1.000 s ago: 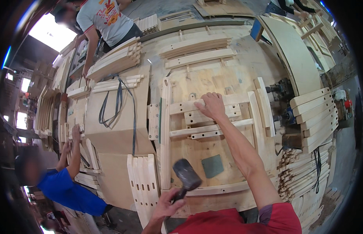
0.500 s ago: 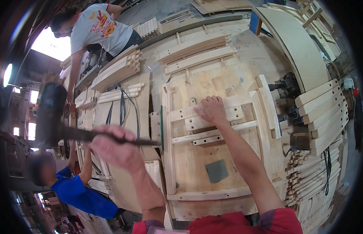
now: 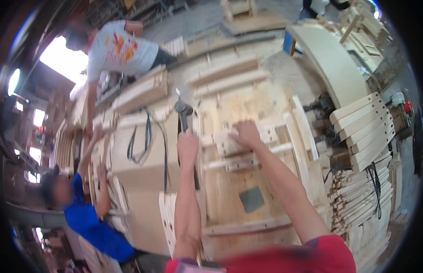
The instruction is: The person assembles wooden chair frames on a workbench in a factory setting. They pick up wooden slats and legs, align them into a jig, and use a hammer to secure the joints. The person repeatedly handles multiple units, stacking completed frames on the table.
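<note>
My left hand (image 3: 188, 146) is wrapped round the handle of a mallet (image 3: 183, 108), whose dark head sits at the left edge of a pale wooden frame (image 3: 247, 226). Over the frame's upper part, my right hand (image 3: 247, 134) lies with curled fingers, gripping a wooden rail (image 3: 268, 134) with drilled holes. Just below that hand runs a narrow slat (image 3: 242, 165). The frame rests on a plywood board (image 3: 229, 200), which carries a grey-green square patch (image 3: 252, 199). Motion blurs much of the picture.
Stacked wooden strips (image 3: 357, 200) and curved slats (image 3: 363, 129) stand at the right, near dark clamps (image 3: 320, 107). A cardboard sheet (image 3: 143, 182) with black straps (image 3: 147, 136) lies left. Two people, in a blue shirt (image 3: 95, 227) and a white shirt (image 3: 122, 48), work at the left.
The mallet has swung from the raised far-left position down and rightward to the frame's left edge, my left hand moving with it. My right hand stays on the rail. The view has shifted slightly.
</note>
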Motion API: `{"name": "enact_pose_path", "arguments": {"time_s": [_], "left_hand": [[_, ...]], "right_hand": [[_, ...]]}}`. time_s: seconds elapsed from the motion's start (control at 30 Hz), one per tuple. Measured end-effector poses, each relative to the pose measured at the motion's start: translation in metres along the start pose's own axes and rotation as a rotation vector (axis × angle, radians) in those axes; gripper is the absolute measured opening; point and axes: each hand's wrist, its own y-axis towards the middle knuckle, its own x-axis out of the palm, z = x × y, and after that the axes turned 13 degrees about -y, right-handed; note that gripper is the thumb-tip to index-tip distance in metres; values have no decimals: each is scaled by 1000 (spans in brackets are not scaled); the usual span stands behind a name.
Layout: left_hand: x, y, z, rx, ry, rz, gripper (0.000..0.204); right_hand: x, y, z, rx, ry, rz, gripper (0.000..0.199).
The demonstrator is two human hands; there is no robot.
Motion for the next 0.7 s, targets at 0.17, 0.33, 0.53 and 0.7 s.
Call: {"name": "enact_pose_path", "arguments": {"time_s": [0.17,0.33,0.53,0.7], "left_hand": [[-50,-65,39,-185,-879,-353,46],[-80,-278,-43,-697,-834,-837,32],[-50,-430,-77,-905,-844,-1189,49],[-45,-410,-88,-90,-11,-927,41]], "right_hand": [[-27,-62,21,53,131,316,62],[-87,-220,16,471,-255,373,81],[-116,-319,64,793,-107,-80,74],[-127,-317,82,726,408,-187,48]]}}
